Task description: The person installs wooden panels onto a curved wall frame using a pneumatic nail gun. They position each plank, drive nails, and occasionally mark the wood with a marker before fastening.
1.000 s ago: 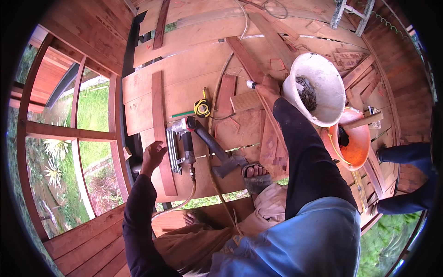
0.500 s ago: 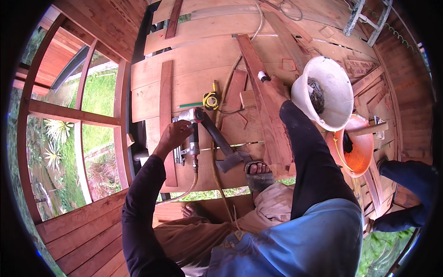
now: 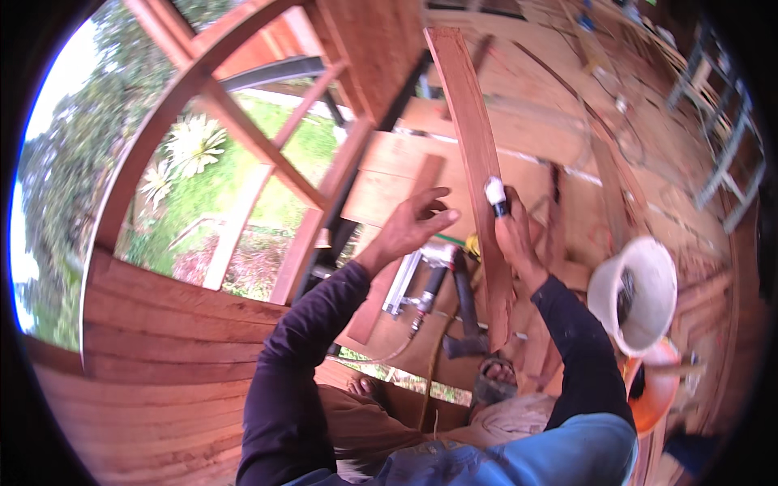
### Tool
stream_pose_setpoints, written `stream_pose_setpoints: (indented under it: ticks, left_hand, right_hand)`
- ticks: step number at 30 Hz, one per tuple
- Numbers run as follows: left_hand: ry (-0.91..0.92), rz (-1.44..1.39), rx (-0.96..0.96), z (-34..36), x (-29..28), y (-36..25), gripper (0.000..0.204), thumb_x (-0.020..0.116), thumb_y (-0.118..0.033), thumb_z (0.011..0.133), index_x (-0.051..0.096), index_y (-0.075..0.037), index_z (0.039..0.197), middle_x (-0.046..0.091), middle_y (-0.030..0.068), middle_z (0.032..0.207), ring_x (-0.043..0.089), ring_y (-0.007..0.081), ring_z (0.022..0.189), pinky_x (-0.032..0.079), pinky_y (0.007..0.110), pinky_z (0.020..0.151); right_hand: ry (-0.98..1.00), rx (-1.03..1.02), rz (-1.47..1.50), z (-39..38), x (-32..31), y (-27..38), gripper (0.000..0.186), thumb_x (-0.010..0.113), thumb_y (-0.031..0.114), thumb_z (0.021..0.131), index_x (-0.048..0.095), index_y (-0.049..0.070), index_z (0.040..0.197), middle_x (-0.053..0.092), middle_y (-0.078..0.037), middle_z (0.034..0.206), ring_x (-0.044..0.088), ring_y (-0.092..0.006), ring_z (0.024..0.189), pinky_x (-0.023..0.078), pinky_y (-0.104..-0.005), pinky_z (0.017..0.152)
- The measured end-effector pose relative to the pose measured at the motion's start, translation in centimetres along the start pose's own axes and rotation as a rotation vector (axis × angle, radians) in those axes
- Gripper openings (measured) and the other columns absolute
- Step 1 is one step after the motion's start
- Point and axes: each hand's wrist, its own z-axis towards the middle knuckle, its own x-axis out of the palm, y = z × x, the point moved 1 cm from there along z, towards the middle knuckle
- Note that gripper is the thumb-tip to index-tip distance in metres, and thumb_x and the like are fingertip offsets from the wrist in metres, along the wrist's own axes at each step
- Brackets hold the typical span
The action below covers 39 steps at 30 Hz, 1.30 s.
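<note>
Right hand (image 3: 519,239) grips plank (image 3: 478,162) — fingers hidden.

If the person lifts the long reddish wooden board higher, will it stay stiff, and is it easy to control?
The long board looks thin and narrow, so it would probably flex a little. Only the right hand grips it, low down beside a small white-tipped object, so the far end may swing. The left hand is open, apart from it. Its sawn surface probably resists slipping.

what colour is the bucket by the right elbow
White bucket, with an orange one below it; head view shows it best.
</note>
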Motion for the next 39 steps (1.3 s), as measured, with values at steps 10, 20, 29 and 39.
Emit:
stream_pose_setpoints:
  ticks: [10,20,29,39]
  left_hand:
    - [-0.354,-0.025,0.164,-10.2,-11.4,-8.5,0.030,0.065,-0.023,0.100,0.070,0.002,0.115,0.071,0.0026,0.099,0.062,0.0087,0.090,0.051,0.027,0.077]
    - [-0.492,0.070,0.177,-21.0,-19.8,-9.7,0.037,0.071,-0.027,0.095,0.070,0.003,0.117,0.073,0.0079,0.105,0.064,0.0119,0.096,0.052,0.031,0.083]
    - [-0.588,0.145,0.073,-26.4,-22.8,-5.0,0.036,0.071,-0.026,0.096,0.071,0.002,0.117,0.073,0.0081,0.109,0.064,0.0132,0.098,0.052,0.031,0.086]
    - [-0.733,0.129,-0.070,-29.4,-23.9,-3.4,0.029,0.074,-0.021,0.094,0.072,0.000,0.113,0.071,0.0029,0.091,0.065,0.0089,0.082,0.052,0.025,0.073]
  right_hand:
    - [0.485,-0.344,0.396,-2.3,12.6,13.6,0.020,0.040,0.011,0.101,0.055,0.002,0.112,0.060,-0.007,0.095,0.053,-0.0124,0.090,0.046,-0.0299,0.079]
    - [0.559,-0.382,0.717,-4.3,25.6,21.7,0.038,0.045,0.036,0.106,0.056,0.000,0.115,0.061,-0.007,0.094,0.057,-0.0151,0.089,0.047,-0.0325,0.077]
    - [0.388,-0.232,0.901,-11.4,32.8,20.8,0.055,0.044,0.054,0.103,0.053,0.001,0.119,0.054,-0.013,0.110,0.053,-0.0188,0.102,0.046,-0.0371,0.089]
    - [0.413,-0.060,0.994,-13.8,38.0,21.6,0.042,0.049,0.044,0.104,0.055,0.004,0.115,0.052,-0.002,0.096,0.051,-0.0125,0.091,0.044,-0.0293,0.083]
